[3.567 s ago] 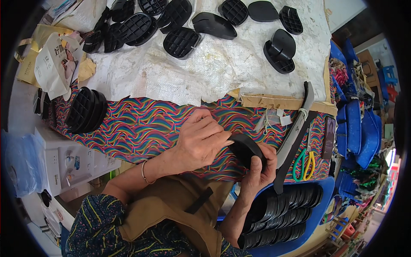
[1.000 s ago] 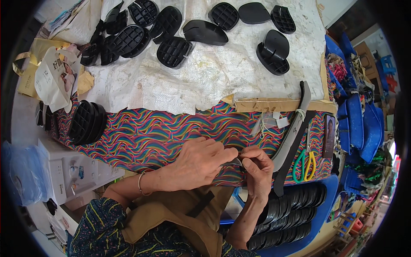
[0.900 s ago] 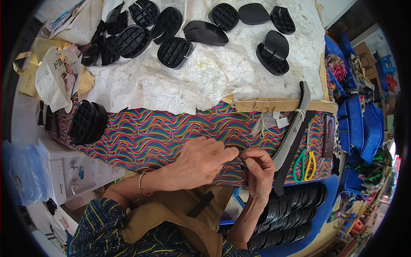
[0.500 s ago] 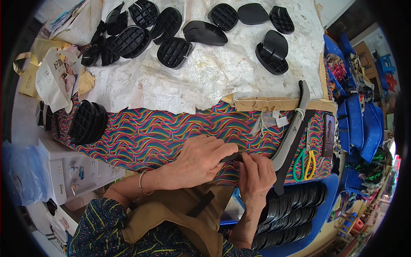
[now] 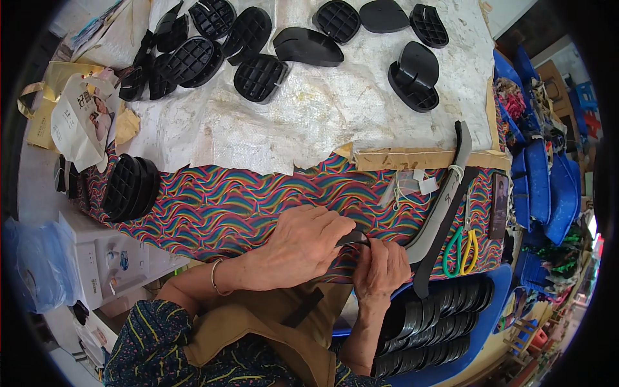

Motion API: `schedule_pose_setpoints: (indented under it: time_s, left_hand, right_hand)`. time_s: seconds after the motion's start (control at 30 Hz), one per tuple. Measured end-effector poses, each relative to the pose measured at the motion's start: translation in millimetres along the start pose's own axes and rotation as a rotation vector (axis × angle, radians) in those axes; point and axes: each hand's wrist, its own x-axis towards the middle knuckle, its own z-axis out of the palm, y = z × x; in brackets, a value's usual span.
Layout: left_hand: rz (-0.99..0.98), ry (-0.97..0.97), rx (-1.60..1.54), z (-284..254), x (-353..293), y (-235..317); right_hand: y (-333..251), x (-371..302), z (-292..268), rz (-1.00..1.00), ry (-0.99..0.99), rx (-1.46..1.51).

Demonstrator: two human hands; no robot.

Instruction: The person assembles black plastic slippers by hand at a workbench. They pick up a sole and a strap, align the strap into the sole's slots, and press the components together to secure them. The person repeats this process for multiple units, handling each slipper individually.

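Between my two hands, above the patterned cloth (image 5: pixel 238 200), a short black strip (image 5: pixel 352 238) bows slightly upward. The fingers of my left hand (image 5: pixel 308 248) close on one end of it. My right hand (image 5: pixel 382 267) pinches the other end, with its fingertips bent together. Most of the strip's length is hidden by my fingers. Just right of my right hand lies a bundle of curved strips (image 5: pixel 443 197), grey on top and tied with white string. A longer black strip (image 5: pixel 445 238) lies alongside the bundle.
Scissors (image 5: pixel 469 248) with green and yellow handles and a phone (image 5: pixel 499 206) lie at the right. Below them, a blue tray (image 5: pixel 500 287) holds rows of black curved pieces. Black grid-backed pads (image 5: pixel 260 79) rest on a white sheet (image 5: pixel 225 129); more stand stacked (image 5: pixel 129 187) at left.
The black strip shows more between my hands and bends up into an arch. My right hand has shifted slightly left and down. The whole view has shifted a little.
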Motion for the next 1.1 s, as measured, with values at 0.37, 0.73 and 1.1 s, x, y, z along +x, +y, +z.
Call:
schedule_pose_setpoints:
  time_s: [0.37,0.73,1.1]
  left_hand:
    - [0.000,0.036,-0.030,3,-3,-1]
    - [0.032,0.051,-0.035,2,-8,-1]
    - [0.071,0.059,-0.033,5,-10,2]
  right_hand:
    - [-7,1,-3,0.005,0.004,-0.067]
    - [-11,-10,-6,0.015,-0.020,-0.185]
    - [-3,-26,2,0.148,0.037,0.186]
